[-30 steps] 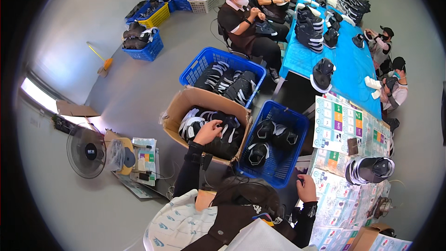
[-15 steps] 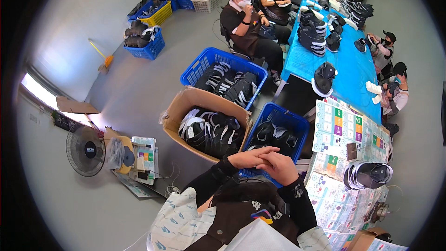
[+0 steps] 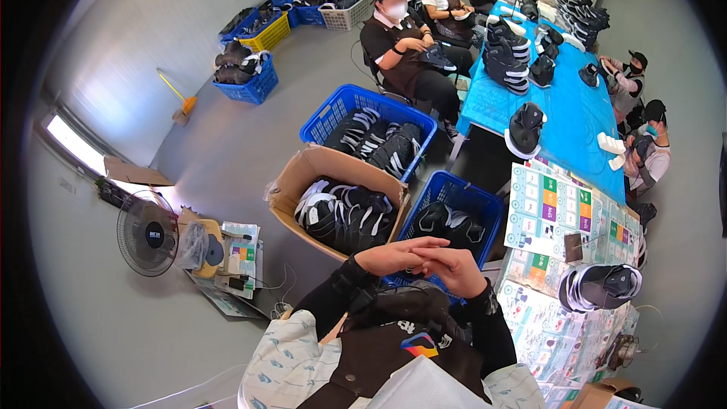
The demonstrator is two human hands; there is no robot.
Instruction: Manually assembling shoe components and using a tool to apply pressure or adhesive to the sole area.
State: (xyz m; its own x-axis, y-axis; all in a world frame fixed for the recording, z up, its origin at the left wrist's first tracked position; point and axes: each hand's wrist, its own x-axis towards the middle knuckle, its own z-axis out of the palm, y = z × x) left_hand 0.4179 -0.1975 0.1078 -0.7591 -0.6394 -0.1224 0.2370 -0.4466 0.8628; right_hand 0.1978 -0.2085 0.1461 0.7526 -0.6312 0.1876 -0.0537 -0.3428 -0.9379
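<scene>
My left hand [image 3: 388, 259] and my right hand [image 3: 457, 270] meet in front of my body, over the near end of a blue basket [image 3: 494, 226]. Their fingers are stretched out and overlap at the tips, with nothing visible between them. Black shoe uppers [image 3: 448, 221] lie in that basket, just beyond my hands. Left of it, a cardboard box [image 3: 291, 174] holds several black-and-white shoe uppers [image 3: 344, 216]. Both my forearms wear black sleeves.
At my right, a paper-covered table [image 3: 522, 288] bears a black-and-white shoe [image 3: 602, 288]. Farther off, a blue-covered table [image 3: 564, 121] carries more shoes, with co-workers seated along it. Another blue basket [image 3: 318, 125] stands behind the box. A fan [image 3: 148, 235] stands at left.
My hands stay together; the left fingers now stretch straighter across the right ones. The nearest seated co-worker has lowered a hand from the face to a shoe upper on the lap.
</scene>
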